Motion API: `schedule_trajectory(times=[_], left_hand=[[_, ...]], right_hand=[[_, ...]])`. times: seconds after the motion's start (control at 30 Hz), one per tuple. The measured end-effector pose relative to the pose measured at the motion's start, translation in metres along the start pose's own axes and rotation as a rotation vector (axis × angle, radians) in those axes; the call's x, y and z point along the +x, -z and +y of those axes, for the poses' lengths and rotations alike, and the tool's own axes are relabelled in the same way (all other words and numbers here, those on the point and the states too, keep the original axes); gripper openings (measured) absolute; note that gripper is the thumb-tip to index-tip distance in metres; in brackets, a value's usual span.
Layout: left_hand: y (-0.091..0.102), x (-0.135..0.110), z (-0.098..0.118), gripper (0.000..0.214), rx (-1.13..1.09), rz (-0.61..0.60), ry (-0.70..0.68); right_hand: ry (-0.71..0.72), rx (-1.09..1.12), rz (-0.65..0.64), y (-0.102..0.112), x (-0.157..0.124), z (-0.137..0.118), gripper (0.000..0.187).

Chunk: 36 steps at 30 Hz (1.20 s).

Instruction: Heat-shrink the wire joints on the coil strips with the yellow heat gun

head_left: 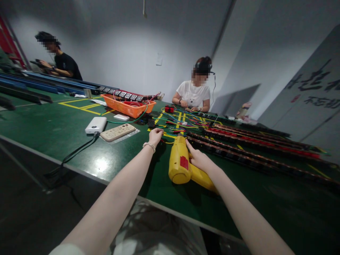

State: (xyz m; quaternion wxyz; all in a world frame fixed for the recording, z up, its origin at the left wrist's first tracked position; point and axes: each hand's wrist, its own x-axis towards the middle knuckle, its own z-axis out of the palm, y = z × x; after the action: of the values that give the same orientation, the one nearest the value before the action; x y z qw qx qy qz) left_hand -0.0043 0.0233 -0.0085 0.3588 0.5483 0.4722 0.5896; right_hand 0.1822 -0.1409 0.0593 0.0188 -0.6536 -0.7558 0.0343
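My right hand (198, 157) is closed on a yellow heat gun (179, 164), its index finger stretched along the body near the nozzle. The handle slants to the lower right, partly under my forearm. Just left of the nozzle, my left hand (156, 135) is pinched at the end of some thin wires (170, 135), yellow and green among them; exactly which strands lie between the fingertips is hidden. Past the nozzle, loose red, blue and green wires (180, 124) spread over the green table (127, 156). A black connector block (151, 123) sits right behind my left hand.
Long dark strips with copper-coloured wires (233, 154) stretch along the right. An orange basket (129, 106), a white power bank (96, 125) with a black cable, and a beige phone (117, 132) lie to the left. One co-worker (195, 92) sits opposite; another (65, 63) is far left.
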Motion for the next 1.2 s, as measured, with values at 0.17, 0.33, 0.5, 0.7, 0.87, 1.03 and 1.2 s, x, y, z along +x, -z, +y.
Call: schedule_trajectory(times=[0.17, 0.33, 0.5, 0.7, 0.87, 1.03, 1.2], left_hand=[[-0.001, 0.0, 0.001, 0.022, -0.03, 0.003, -0.037], [-0.002, -0.001, 0.004, 0.023, -0.095, -0.004, -0.01], [-0.002, -0.002, 0.005, 0.022, -0.108, 0.001, 0.01], [-0.003, -0.003, 0.005, 0.022, -0.085, -0.005, -0.021], [-0.002, -0.004, 0.007, 0.022, -0.025, 0.008, -0.022], [0.0, -0.006, 0.012, 0.021, 0.018, -0.002, -0.014], [0.001, -0.004, 0.013, 0.02, 0.001, -0.008, 0.002]], right_hand=[[-0.06, -0.036, 0.008, 0.002, -0.006, 0.004, 0.085], [-0.053, -0.086, 0.011, 0.006, -0.008, -0.003, 0.084], [-0.015, -0.087, -0.017, 0.011, -0.011, -0.006, 0.084], [0.037, -0.139, 0.006, 0.002, 0.002, -0.018, 0.084], [0.079, -0.166, -0.013, -0.003, 0.019, -0.038, 0.084], [0.151, -0.158, 0.011, -0.003, 0.025, -0.052, 0.082], [0.166, -0.153, 0.035, -0.004, 0.027, -0.054, 0.084]])
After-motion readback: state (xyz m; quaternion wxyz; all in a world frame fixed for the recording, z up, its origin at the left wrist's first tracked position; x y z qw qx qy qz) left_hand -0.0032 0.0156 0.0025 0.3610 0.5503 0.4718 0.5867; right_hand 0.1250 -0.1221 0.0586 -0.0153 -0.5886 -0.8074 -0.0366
